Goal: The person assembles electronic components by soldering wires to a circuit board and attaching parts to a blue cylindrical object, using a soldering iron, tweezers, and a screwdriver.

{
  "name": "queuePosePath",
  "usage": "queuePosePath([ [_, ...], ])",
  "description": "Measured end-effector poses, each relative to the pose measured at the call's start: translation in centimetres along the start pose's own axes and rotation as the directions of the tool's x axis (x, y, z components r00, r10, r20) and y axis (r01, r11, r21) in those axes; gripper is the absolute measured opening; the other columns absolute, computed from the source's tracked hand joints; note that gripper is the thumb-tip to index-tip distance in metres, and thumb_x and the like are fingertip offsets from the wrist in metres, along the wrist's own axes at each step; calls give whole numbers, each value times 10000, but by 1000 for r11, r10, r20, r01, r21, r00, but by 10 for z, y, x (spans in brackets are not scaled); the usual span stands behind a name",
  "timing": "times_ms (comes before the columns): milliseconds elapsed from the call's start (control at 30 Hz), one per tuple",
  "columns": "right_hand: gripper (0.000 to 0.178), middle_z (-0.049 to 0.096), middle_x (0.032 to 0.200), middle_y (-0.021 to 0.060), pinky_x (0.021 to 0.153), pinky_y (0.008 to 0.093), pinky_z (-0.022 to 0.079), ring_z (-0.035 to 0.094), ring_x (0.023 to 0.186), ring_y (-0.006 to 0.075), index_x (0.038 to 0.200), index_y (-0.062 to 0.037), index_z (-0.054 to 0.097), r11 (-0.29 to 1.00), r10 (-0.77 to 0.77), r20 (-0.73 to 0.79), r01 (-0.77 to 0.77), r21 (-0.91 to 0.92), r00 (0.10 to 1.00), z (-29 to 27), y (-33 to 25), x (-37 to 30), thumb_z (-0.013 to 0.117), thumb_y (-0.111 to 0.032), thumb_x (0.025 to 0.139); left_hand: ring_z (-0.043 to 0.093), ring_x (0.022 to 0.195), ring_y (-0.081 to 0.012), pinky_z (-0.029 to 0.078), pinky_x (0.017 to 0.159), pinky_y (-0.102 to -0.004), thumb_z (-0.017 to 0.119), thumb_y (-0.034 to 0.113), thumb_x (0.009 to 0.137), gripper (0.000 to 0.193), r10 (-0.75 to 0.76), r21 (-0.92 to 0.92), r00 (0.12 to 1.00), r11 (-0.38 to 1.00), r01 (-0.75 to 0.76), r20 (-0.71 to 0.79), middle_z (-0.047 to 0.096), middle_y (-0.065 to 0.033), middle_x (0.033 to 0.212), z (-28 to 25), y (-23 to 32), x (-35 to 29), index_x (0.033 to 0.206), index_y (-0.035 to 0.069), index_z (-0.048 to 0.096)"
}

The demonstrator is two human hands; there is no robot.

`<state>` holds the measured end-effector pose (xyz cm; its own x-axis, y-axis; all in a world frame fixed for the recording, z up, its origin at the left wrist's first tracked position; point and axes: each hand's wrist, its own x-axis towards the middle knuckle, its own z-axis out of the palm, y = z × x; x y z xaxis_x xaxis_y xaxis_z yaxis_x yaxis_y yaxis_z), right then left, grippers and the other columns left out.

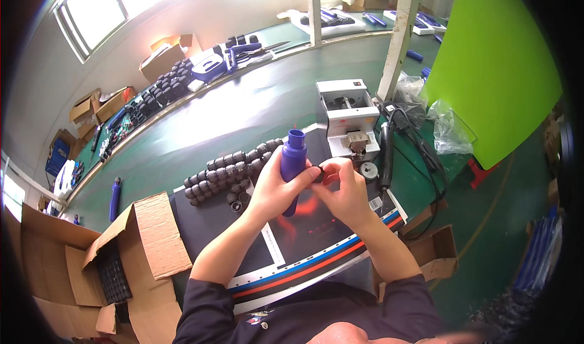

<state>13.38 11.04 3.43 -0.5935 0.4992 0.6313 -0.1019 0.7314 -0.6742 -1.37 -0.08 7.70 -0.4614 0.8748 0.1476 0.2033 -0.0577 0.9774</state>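
Observation:
My left hand (pixel 272 189) is wrapped round a blue-purple plastic tube (pixel 294 155), a hollow housing with a narrower open neck at its top. The tube stands nearly upright over a dark mat (pixel 328 237) with striped edges. Close against it, my right hand (pixel 344 192) pinches a small dark piece (pixel 319 172) between thumb and fingers. That piece is too small and too covered to name. To the left of my hands, black ribbed round parts (pixel 228 168) lie in rows, with a few loose black rings (pixel 237 204) nearer me.
Beyond my right hand stands a white-grey bench machine (pixel 347 112). A black-handled tool (pixel 385 155) with a cable and a round metal piece (pixel 368 171) lie beside it. An open cardboard box (pixel 161 234) is at left. A green panel (pixel 496 70) rises on the right.

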Motion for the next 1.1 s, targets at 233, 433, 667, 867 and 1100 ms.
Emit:
queuePosePath([
  [233, 372, 687, 1083, 109, 844, 325, 595, 724, 946, 185, 1269, -74, 499, 694, 295, 376, -467, 548, 879, -14, 15, 20, 715, -72, 965, 691, 1010, -379, 530, 896, -454, 667, 428, 984, 514, -10, 493, 1000, 870, 22, -28, 686, -228, 1093, -23, -14, -19, 1275, 19, 562],
  [433, 347, 642, 1097, 85, 855, 328, 585, 673, 997, 171, 1363, -87, 478, 564, 170, 550, -539, 626, 817, 1, 41, -2, 607, -103, 1041, 654, 1009, -344, 546, 873, -443, 759, 331, 899, 541, 270, 799, 961, 564, -208, 59, 657, -149, 1065, -30, -42, -59, 1372, 126, 595],
  [667, 316, 629, 1125, 56, 955, 280, 531, 631, 1068, 119, 1321, -48, 550, 730, 168, 647, -535, 425, 744, 13, 44, -13, 650, -104, 1026, 643, 964, -324, 541, 849, -419, 802, 316, 847, 576, 271, 831, 961, 521, -194, 55, 636, -119, 1030, -34, -60, -82, 1362, 128, 625],
  [867, 353, 658, 1139, 71, 959, 289, 527, 649, 1060, 126, 1332, -16, 530, 777, 195, 740, -562, 285, 644, 11, 43, -9, 670, -70, 1012, 621, 942, -268, 530, 828, -378, 790, 357, 845, 596, 331, 871, 936, 417, -261, 123, 626, -72, 995, -44, -66, -86, 1379, 149, 624],
  [1100, 315, 689, 1075, 93, 876, 279, 551, 689, 980, 143, 1310, -48, 542, 785, 224, 704, -553, 279, 674, 17, 37, -16, 650, -33, 1014, 610, 921, -268, 531, 849, -390, 815, 340, 822, 597, 355, 871, 928, 417, -261, 108, 621, -68, 986, -44, -72, -88, 1360, 145, 646],
])
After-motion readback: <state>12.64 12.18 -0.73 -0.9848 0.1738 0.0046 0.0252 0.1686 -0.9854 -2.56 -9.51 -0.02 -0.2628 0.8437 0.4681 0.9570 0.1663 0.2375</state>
